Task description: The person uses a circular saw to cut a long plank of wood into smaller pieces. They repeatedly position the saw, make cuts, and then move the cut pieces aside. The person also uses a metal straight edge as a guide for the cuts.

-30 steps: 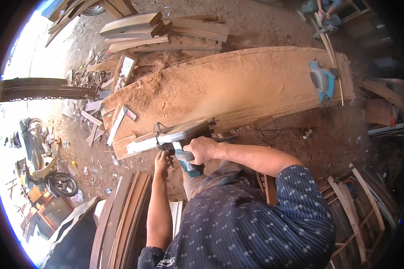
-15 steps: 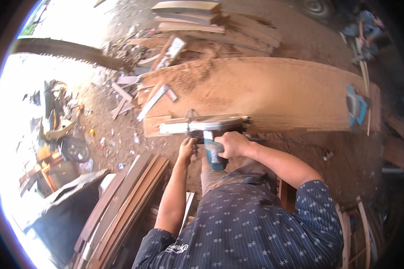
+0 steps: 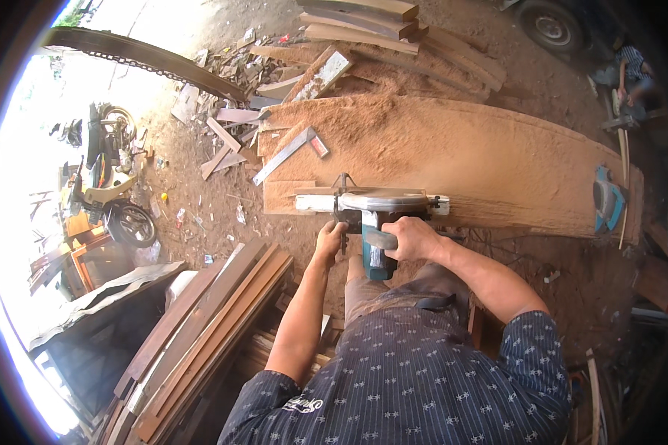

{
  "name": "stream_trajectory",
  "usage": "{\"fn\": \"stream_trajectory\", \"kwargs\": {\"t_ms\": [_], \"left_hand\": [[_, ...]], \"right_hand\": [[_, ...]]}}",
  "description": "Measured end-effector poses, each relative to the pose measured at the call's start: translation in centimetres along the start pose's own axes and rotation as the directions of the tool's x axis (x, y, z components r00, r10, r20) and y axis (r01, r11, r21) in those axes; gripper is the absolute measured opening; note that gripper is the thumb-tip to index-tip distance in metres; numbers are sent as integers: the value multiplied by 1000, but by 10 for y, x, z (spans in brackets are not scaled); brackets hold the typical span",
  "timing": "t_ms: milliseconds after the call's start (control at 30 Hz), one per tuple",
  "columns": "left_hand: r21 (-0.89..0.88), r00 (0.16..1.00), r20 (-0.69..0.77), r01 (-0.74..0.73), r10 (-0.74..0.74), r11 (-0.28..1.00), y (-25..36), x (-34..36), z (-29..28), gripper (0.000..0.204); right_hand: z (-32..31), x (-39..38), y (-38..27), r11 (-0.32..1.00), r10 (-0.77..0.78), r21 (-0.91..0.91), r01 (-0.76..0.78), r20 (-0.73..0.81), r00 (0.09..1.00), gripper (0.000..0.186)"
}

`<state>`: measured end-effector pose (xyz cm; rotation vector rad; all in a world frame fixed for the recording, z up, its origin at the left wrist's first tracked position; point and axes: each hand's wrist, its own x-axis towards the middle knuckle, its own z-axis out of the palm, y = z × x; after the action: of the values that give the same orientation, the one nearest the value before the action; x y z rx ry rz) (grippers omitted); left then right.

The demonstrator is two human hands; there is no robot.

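My right hand (image 3: 416, 239) is wrapped round the rear handle of a teal circular saw (image 3: 379, 252). The saw's silver blade guard (image 3: 386, 201) lies along the near edge of a long wooden slab (image 3: 490, 159), towards its left end. To the left of the saw's body, my left hand (image 3: 331, 239) is closed on a dark metal part beside the base; its exact shape is hidden by the fingers. Sawdust (image 3: 371, 126) covers much of the slab. A metal try square (image 3: 289, 154) lies on the slab's left part. The blade itself is out of sight.
A teal power tool (image 3: 608, 200) rests at the slab's right end. Stacked planks (image 3: 200, 326) stand at lower left, and more boards (image 3: 364, 30) lie beyond the slab. Motorbikes (image 3: 111, 178) are at left. A person (image 3: 631, 74) sits at far right near a vehicle wheel (image 3: 549, 28).
The whole view has shifted, so slab, saw and hands appear farther right. Both hands keep their grip, and the saw stays near the slab's left end.
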<state>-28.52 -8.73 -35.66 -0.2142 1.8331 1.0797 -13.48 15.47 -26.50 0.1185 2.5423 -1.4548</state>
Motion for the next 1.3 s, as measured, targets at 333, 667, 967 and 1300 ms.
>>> {"fn": "stream_trajectory", "kwargs": {"t_ms": [333, 667, 967, 1300], "left_hand": [[-29, 1000, -13, -8, 8, 1000, -3, 9, -33, 31], [-66, 996, -71, -57, 52, 996, 3, 12, -60, 28], [-71, 996, -62, -63, 59, 995, 5, 18, -93, 29], [-45, 994, -80, -83, 80, 996, 1, 28, -122, 22]], "right_hand": [[15, 26, -17, 999, -13, 29, 13, 6, 1000, 28], [28, 53, -31, 999, -27, 38, 26, 24, 999, 29], [40, 79, -47, 999, -37, 12, 36, 44, 998, 31], [59, 99, -53, 997, -83, 6, 83, 27, 996, 37]]}}
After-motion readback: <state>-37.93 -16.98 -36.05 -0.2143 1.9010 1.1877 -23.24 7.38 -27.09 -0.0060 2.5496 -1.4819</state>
